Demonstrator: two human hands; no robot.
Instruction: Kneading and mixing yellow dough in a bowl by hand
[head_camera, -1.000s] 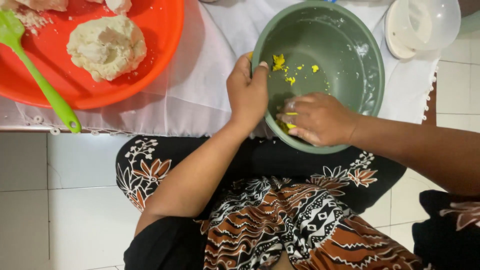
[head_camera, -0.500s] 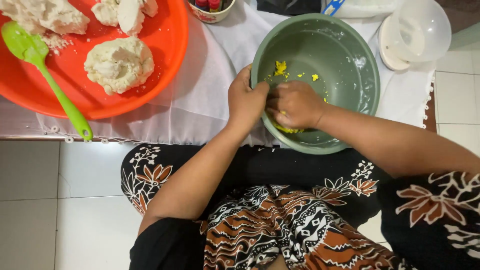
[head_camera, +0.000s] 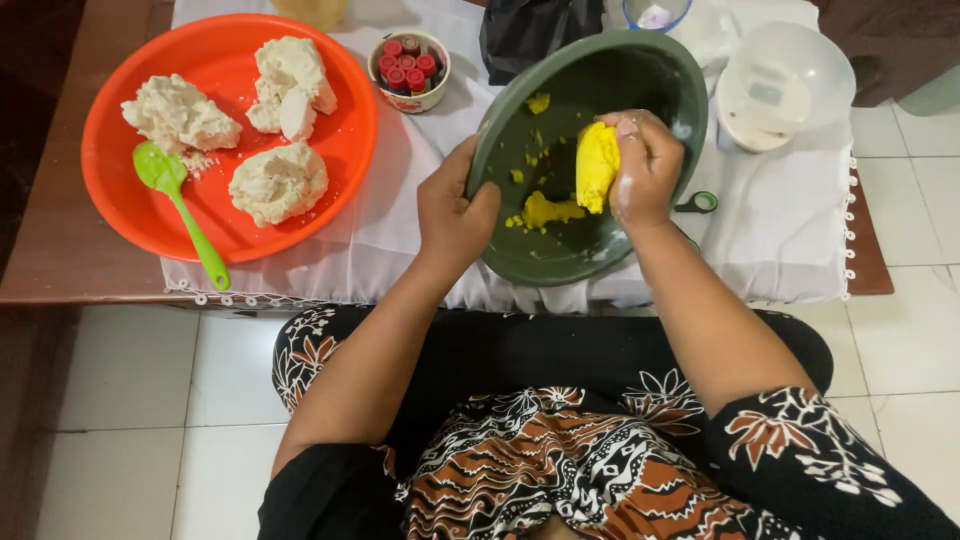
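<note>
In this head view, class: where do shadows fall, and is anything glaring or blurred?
Head view: evenly lit and sharp; a soft shadow lies right of the orange plate on the white cloth; mild glare on the clear bowl; the yellow dough in the right hand shows clearly.

White cloth (head_camera: 780, 230) on wooden table (head_camera: 70, 250)
</note>
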